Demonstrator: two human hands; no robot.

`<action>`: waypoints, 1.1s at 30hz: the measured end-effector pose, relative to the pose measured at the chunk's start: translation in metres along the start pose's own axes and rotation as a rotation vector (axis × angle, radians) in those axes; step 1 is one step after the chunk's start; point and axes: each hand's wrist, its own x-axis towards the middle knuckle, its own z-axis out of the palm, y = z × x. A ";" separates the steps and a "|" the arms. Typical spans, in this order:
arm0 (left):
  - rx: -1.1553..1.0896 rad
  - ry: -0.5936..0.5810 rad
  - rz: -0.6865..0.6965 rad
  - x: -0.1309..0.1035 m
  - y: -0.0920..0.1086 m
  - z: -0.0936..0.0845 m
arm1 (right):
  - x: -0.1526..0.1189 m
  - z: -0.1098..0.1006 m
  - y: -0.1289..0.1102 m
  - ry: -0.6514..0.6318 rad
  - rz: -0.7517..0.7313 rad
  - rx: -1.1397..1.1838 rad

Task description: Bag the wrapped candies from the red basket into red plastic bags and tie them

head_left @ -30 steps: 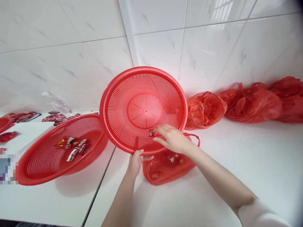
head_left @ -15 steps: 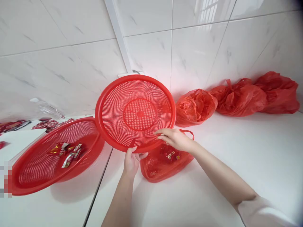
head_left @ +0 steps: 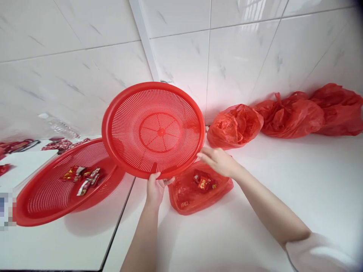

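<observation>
My left hand (head_left: pixel 155 189) grips the near rim of a round red mesh basket (head_left: pixel 160 132), its thumb over the edge. The basket is tilted, its inside facing me, and holds nothing. My right hand (head_left: pixel 217 160) is beside the basket's right rim, above a red plastic bag (head_left: pixel 187 202); its fingers are partly bent, with nothing visible in them. Several small wrapped packets (head_left: pixel 203 183) lie in the bag. At the left, a second red mesh basket (head_left: pixel 51 196) holds a few wrapped packets (head_left: pixel 85 181).
Several bunched red bags (head_left: pixel 235 126) line the tiled wall (head_left: pixel 176 56) at the right. A clear plastic bottle (head_left: pixel 61 126) and patterned red packets (head_left: pixel 58 144) are behind the left basket. A dark seam crosses the white table (head_left: pixel 255 226).
The held basket has moved left and slightly up with my left hand. My right hand has drawn away from its front rim to the right, uncovering more of the bag.
</observation>
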 end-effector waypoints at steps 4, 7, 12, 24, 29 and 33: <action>0.029 -0.057 0.007 -0.002 0.001 -0.001 | 0.004 -0.006 0.012 0.218 0.227 0.338; 0.054 -0.114 -0.002 -0.003 0.002 -0.002 | 0.008 -0.009 0.018 0.228 0.229 0.663; 0.035 -0.220 0.096 -0.004 0.008 -0.006 | 0.008 -0.017 0.016 0.213 0.199 1.008; 0.663 0.587 0.721 0.000 0.035 -0.033 | -0.030 -0.080 0.011 0.766 0.055 1.151; 1.132 0.705 0.771 -0.007 0.049 -0.063 | -0.029 -0.075 0.012 0.738 0.008 1.180; 1.326 0.885 0.663 0.009 0.047 -0.081 | -0.023 -0.061 -0.008 0.587 0.078 1.265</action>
